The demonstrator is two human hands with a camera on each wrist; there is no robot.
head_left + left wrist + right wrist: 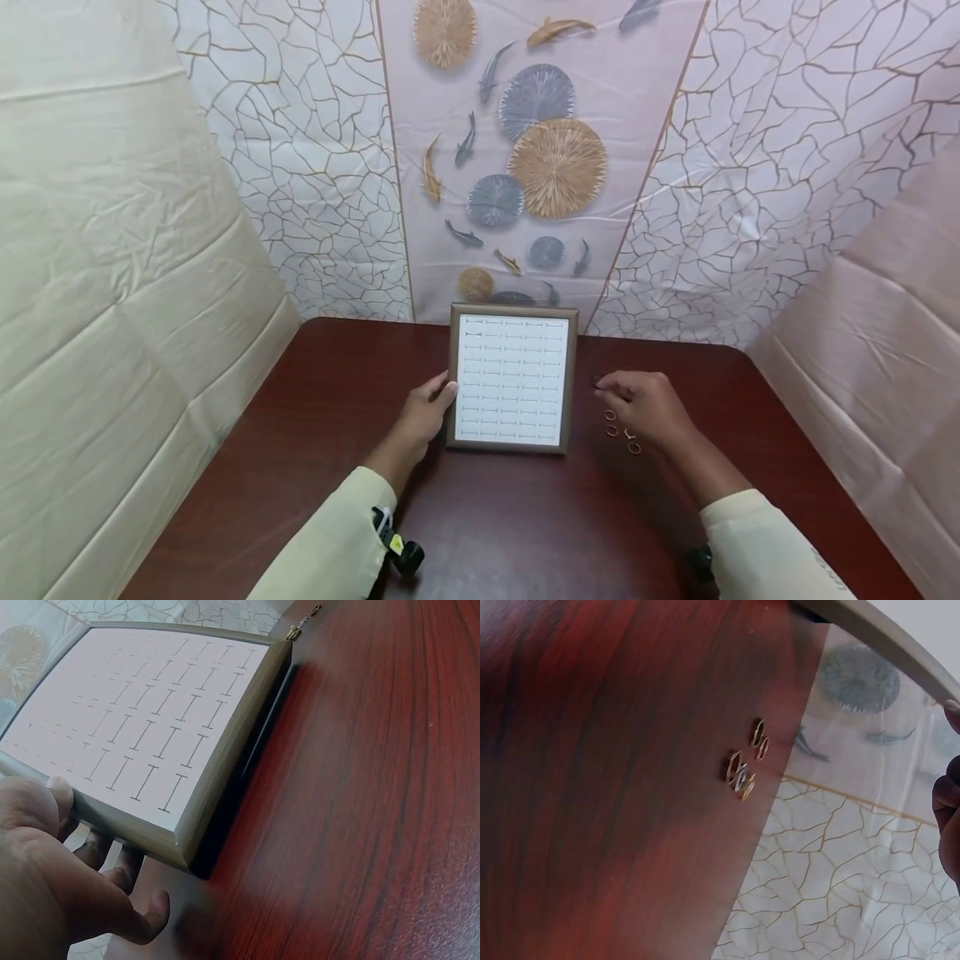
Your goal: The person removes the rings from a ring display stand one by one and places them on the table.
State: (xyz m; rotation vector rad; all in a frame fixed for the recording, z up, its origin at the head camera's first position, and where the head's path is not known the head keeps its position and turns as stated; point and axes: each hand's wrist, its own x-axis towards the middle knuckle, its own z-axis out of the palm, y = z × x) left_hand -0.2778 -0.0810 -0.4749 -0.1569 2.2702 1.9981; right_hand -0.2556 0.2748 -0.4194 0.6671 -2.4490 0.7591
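A ring display case [512, 379] with a brown frame and a white pad of slotted rows stands tilted on the table. My left hand [422, 417] grips its left side, thumb [60, 796] on the frame and fingers behind. To the right of the case, my right hand [647, 407] has thumb and forefinger together at a small dark ring, mostly hidden by the fingertips. Several gold and silver-coloured rings [633, 448] lie on the table below that hand; in the right wrist view they form a small cluster [733, 766]. Only part of the right hand [949, 802] shows there.
The dark red wooden table [480, 525] reaches back to a patterned cloth [322, 167] with fish and round motifs. Cream cloth walls [120, 275] close in both sides. A small black camera [405, 557] is strapped to the left wrist.
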